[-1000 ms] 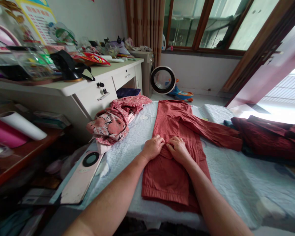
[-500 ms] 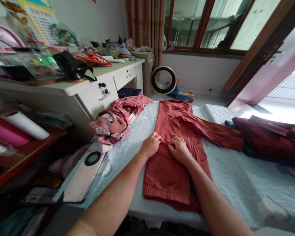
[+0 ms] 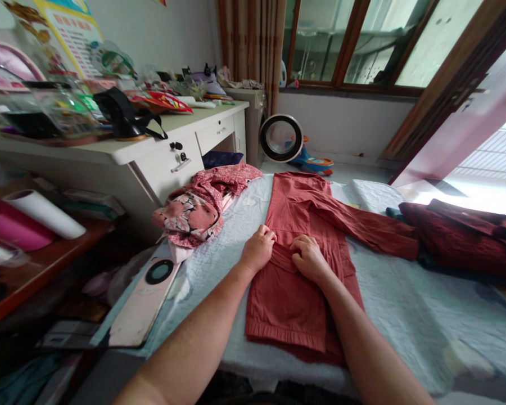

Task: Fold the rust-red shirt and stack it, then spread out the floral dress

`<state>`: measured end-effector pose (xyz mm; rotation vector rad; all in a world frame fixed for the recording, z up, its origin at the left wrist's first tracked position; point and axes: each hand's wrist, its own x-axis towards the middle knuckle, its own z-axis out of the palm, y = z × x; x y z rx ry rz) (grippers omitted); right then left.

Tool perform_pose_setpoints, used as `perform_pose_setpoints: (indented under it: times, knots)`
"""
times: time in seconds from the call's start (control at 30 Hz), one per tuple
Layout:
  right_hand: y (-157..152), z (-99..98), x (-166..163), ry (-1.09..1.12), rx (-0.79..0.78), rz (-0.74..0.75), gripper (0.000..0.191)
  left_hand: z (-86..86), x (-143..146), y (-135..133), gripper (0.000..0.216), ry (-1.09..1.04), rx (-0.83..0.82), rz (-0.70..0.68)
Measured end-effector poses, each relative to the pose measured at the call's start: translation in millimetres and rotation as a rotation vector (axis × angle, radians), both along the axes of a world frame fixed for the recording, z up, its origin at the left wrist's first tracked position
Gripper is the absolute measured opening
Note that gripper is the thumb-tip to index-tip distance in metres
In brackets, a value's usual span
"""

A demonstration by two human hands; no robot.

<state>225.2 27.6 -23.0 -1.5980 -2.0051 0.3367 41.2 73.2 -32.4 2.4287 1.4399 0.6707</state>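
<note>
A rust-red long-sleeved shirt (image 3: 295, 315) lies on a light blue quilted cover, its elastic-looking hem toward me and one sleeve (image 3: 371, 228) stretched out to the right. My left hand (image 3: 258, 247) is closed on the fabric at the shirt's left edge, fingers pinched. A short way to its right, my right hand (image 3: 310, 256) curls its fingers onto the cloth near the middle of the garment. Between the two hands the fabric shows a loose fold. Both sets of fingertips are partly hidden by the hands and cloth.
Crumpled patterned pink cloth (image 3: 194, 208) and a white panel with a dark round disc (image 3: 141, 306) lie left. Folded dark red clothes (image 3: 459, 236) sit right. A cluttered white desk (image 3: 152, 163) stands left; a washing machine's open door (image 3: 281, 138) is beyond.
Almost nothing differs. Both hands keep their grip on the shirt, with only a very slight shift of the fingers.
</note>
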Motion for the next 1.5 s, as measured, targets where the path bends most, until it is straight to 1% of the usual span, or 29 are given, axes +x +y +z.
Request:
perform_pose_setpoints:
  times: [0.13, 0.23, 0.3, 0.6, 1.0, 1.23, 1.37, 1.5]
  knots:
    - [0.3, -0.4, -1.0, 0.017, 0.023, 0.003, 0.014, -0.9, 0.2, -0.2, 0.014, 0.003, 0.007, -0.004]
    - [1.5, -2.3, -1.6, 0.012, 0.046, -0.007, 0.02, -1.4, 0.3, -0.3, 0.014, 0.002, 0.001, 0.001]
    - [2.2, -3.3, -1.8, -0.007, 0.047, -0.014, 0.02, -1.4, 0.2, -0.5, 0.014, 0.001, -0.001, 0.001]
    - [-1.6, 2.0, -0.8, -0.058, 0.017, -0.025, 0.014, -0.6, 0.2, -0.7, 0.014, -0.016, -0.013, 0.008]
    - [-5.7, 6.5, 4.1, -0.083, -0.024, -0.094, 0.014, -0.6, 0.1, -0.2, 0.015, -0.022, 0.01, 0.0]
    - [-7.4, 11.0, 2.8, -0.112, -0.09, -0.132, 0.014, -2.6, 0.5, -0.1, 0.014, -0.012, 0.015, 0.01]
    - [-8.2, 12.7, 2.2, -0.125, -0.111, -0.139, 0.012, -3.0, 1.0, -0.1, 0.014, -0.02, 0.028, 0.007]
    - [-7.7, 10.2, 3.7, -0.112, -0.099, -0.133, 0.015, -3.2, 0.9, -0.1, 0.014, -0.024, 0.022, 0.012]
